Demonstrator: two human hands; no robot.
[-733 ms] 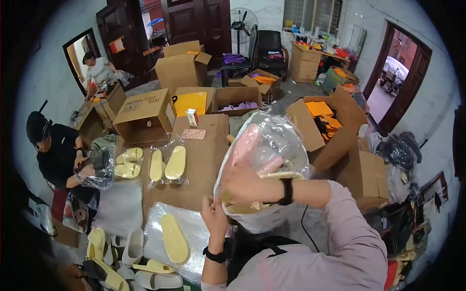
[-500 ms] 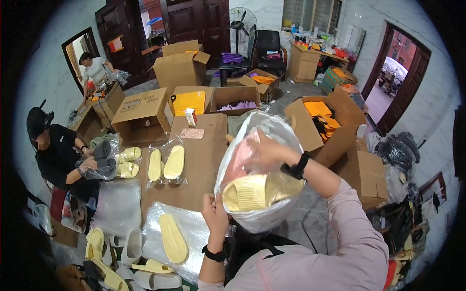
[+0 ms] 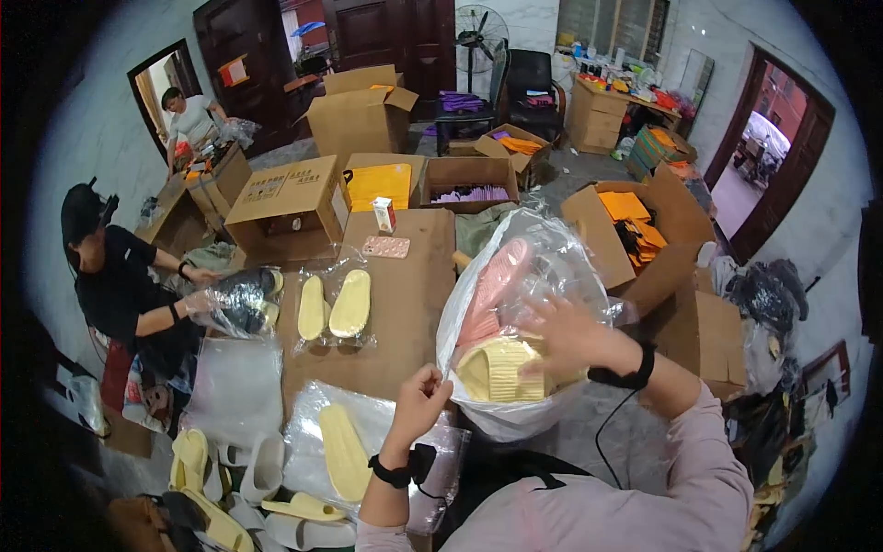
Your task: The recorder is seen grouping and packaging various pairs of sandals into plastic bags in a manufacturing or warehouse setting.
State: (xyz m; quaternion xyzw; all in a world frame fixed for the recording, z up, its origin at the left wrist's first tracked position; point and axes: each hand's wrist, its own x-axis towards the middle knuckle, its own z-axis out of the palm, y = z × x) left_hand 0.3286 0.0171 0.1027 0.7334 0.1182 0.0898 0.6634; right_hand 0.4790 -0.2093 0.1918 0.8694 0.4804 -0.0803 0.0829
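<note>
**A:** In the head view, how are the fingers placed?

**B:** The right hand (image 3: pixel 575 339) is spread wide and blurred, gripping nothing that I can make out. The left hand (image 3: pixel 421 405) is curled into a loose fist against the edge of the crinkled white plastic sack (image 3: pixel 504 421); whether it pinches the rim, I cannot tell.

**A:** And the slippers?

**B:** The pale-yellow ribbed slipper in clear film (image 3: pixel 501 371) is in the sack's mouth, just left of the right fingertips and to the right of the left fist. The long pink ribbed slipper (image 3: pixel 497 290) lies beyond it, farther from the person than either set of fingers.

**A:** What could go wrong?

**B:** I'd worry about film catching on the spread fingers and dragging the yellow one along if they lift. It also lies close to the near rim, so a sagging edge, from a slack left hold, might let it slip out.

**A:** Which way do they point?

**B:** The yellow one's long axis seems to run sideways, strap end toward the left fist. The pink one slants away, up and rightward; its toe end is unclear.
</note>
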